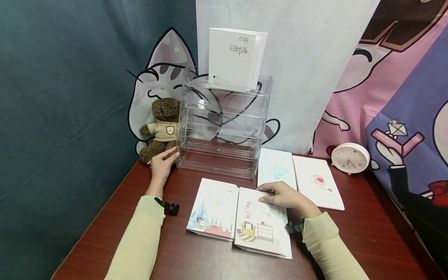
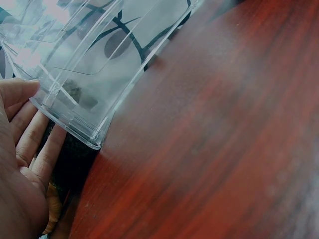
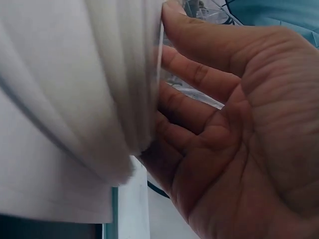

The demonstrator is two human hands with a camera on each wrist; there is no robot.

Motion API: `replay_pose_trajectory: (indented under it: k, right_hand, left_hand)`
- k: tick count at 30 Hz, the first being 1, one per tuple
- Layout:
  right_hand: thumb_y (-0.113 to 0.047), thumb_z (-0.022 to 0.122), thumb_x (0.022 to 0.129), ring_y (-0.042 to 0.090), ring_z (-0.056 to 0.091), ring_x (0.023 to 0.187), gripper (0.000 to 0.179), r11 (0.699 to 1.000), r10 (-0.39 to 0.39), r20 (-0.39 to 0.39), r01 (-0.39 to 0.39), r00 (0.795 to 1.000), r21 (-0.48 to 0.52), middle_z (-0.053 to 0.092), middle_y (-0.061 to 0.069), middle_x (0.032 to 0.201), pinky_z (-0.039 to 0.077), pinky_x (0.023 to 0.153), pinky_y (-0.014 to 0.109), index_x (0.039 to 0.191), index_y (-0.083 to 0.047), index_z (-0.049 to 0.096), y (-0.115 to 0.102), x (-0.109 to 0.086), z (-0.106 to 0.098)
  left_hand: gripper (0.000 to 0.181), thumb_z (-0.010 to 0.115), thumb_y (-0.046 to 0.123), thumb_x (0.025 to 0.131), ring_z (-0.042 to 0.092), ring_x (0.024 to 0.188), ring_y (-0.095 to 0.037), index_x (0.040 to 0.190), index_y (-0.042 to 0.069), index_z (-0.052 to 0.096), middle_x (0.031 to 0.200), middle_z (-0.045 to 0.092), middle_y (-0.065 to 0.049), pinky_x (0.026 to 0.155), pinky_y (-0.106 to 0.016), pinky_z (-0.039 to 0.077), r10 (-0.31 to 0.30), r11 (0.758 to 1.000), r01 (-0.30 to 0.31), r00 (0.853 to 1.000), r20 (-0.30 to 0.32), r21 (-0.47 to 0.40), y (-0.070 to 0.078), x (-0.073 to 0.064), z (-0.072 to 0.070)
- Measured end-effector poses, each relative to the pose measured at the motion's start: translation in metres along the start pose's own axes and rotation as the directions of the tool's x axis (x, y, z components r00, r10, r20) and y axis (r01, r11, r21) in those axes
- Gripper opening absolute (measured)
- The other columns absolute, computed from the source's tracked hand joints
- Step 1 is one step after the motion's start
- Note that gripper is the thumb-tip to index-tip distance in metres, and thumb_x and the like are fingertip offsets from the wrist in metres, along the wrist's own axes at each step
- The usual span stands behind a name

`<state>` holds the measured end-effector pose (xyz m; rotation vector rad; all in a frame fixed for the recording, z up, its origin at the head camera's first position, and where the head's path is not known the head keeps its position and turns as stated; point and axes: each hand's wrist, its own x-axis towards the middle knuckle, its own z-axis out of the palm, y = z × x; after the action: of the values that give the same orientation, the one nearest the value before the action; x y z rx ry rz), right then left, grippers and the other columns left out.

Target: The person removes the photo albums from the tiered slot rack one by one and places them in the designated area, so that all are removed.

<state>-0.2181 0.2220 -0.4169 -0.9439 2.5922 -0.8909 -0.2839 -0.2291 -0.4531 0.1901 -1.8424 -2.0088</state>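
Note:
An open illustrated notebook (image 1: 213,210) lies on the table, with a blue tent drawn on its left page and a yellow armchair on its right. My right hand (image 1: 285,196) grips the right-hand pages (image 3: 122,64) near their top outer corner, thumb on one side and fingers on the other. At the lower left corner of a clear acrylic rack (image 1: 220,171), my left hand (image 1: 161,168) touches the side panel. In the left wrist view its thumb lies at the panel's front edge, while the other fingers extend along the outer side.
Two white notebooks, one with a blue whale (image 1: 279,171) and one with a red elephant (image 1: 321,182), lie behind my right hand. A round alarm clock (image 1: 350,158) stands at right. White books (image 1: 231,58) top the rack; a brown teddy bear (image 1: 163,130) sits left of it.

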Motion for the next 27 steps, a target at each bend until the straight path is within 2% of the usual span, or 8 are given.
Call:
replay_pose_trajectory:
  k: [5, 9, 15, 18, 21, 24, 27]
  right_hand:
    - [-0.031, 0.073, 0.094, 0.014, 0.066, 0.104, 0.031, 1.0, -0.024, 0.011, 0.024, 1.0, 0.015, 0.072, -0.007, 0.112, 0.054, 0.093, 0.042, 0.121, -0.018, 0.073, -0.002, 0.0, -0.002]
    - [-0.032, 0.071, 0.096, 0.014, 0.066, 0.103, 0.031, 0.999, -0.036, 0.014, 0.036, 0.999, 0.024, 0.072, -0.006, 0.111, 0.055, 0.092, 0.042, 0.122, -0.016, 0.073, -0.003, -0.001, -0.004]
    - [-0.024, 0.069, 0.098, 0.023, 0.066, 0.107, 0.029, 0.995, -0.093, 0.014, 0.092, 0.996, 0.034, 0.073, 0.005, 0.116, 0.056, 0.092, 0.048, 0.124, -0.011, 0.071, -0.016, 0.003, -0.023]
    - [-0.025, 0.069, 0.098, 0.025, 0.066, 0.11, 0.029, 0.993, -0.121, -0.012, 0.121, 0.993, 0.007, 0.072, 0.003, 0.118, 0.055, 0.094, 0.049, 0.125, -0.016, 0.071, -0.027, 0.008, -0.044]
    - [-0.026, 0.069, 0.098, 0.026, 0.065, 0.113, 0.03, 0.985, -0.169, -0.068, 0.165, 0.983, -0.054, 0.07, 0.001, 0.122, 0.054, 0.096, 0.05, 0.127, -0.018, 0.069, -0.042, 0.019, -0.074]
    - [-0.02, 0.069, 0.098, 0.03, 0.062, 0.118, 0.034, 0.968, -0.239, -0.134, 0.226, 0.962, -0.107, 0.067, 0.005, 0.128, 0.05, 0.1, 0.054, 0.131, -0.012, 0.066, -0.067, 0.038, -0.113]
    - [-0.014, 0.069, 0.097, 0.031, 0.057, 0.123, 0.042, 0.943, -0.318, -0.214, 0.284, 0.924, -0.176, 0.061, 0.01, 0.137, 0.047, 0.104, 0.054, 0.137, -0.007, 0.06, -0.098, 0.063, -0.154]
  left_hand:
    - [0.036, 0.084, 0.014, 0.085, 0.07, 0.093, -0.003, 0.119, 0.007, 0.076, 0.111, 0.075, -0.005, 0.076, -0.018, 0.058, -0.006, 1.0, 0.006, 1.0, 0.001, 0.007, 0.0, 0.0, 0.0]
    - [0.036, 0.085, 0.016, 0.084, 0.07, 0.092, -0.003, 0.118, 0.01, 0.077, 0.11, 0.075, -0.004, 0.075, -0.017, 0.057, -0.032, 0.998, 0.033, 0.999, -0.013, 0.044, 0.001, -0.001, 0.0]
    - [0.035, 0.084, 0.015, 0.085, 0.069, 0.093, -0.002, 0.118, 0.01, 0.077, 0.114, 0.074, -0.008, 0.074, -0.017, 0.057, -0.027, 0.998, 0.028, 0.999, -0.018, 0.057, 0.003, -0.002, -0.001]
    - [0.035, 0.083, 0.013, 0.085, 0.069, 0.093, -0.002, 0.12, 0.008, 0.076, 0.115, 0.073, -0.009, 0.076, -0.017, 0.057, -0.024, 0.999, 0.024, 1.0, -0.004, 0.033, 0.003, -0.002, -0.001]
    - [0.035, 0.081, 0.009, 0.086, 0.07, 0.093, -0.001, 0.12, 0.005, 0.075, 0.115, 0.073, -0.01, 0.077, -0.017, 0.057, -0.019, 1.0, 0.019, 1.0, 0.006, 0.006, 0.002, -0.001, -0.001]
    - [0.034, 0.081, 0.008, 0.086, 0.07, 0.091, -0.002, 0.119, 0.005, 0.075, 0.112, 0.074, -0.008, 0.076, -0.017, 0.057, -0.013, 1.0, 0.013, 1.0, 0.001, -0.003, 0.002, -0.001, -0.001]
    - [0.034, 0.082, 0.009, 0.085, 0.069, 0.092, -0.001, 0.117, 0.006, 0.076, 0.107, 0.076, -0.004, 0.075, -0.016, 0.057, -0.006, 1.0, 0.007, 1.0, -0.012, 0.025, 0.002, -0.002, -0.001]
